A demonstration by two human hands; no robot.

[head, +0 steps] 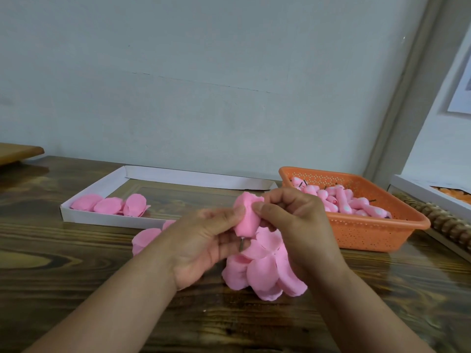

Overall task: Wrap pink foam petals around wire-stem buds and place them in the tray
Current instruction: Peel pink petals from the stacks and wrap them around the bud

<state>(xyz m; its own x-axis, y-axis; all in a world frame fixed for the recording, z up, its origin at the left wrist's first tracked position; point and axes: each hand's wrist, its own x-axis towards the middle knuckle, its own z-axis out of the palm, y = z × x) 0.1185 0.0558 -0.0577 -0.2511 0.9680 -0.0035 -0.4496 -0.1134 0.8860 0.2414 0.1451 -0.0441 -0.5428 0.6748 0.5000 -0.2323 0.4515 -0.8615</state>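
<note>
Two hands meet above the table's near edge; your left hand (204, 240) and right hand (293, 220) both pinch the petal-wrapped bud (246, 217); light, soft foam crushes easily; grip the stiff wire stem (241, 244).

A dark brown wooden table (76, 276) fills the bottom of the picture. A pale grey wall (204, 72) is behind it. A light brown wooden board (17, 151) sits at the left edge. A row of brown wooden beads (438, 220) lies at the right.
</note>
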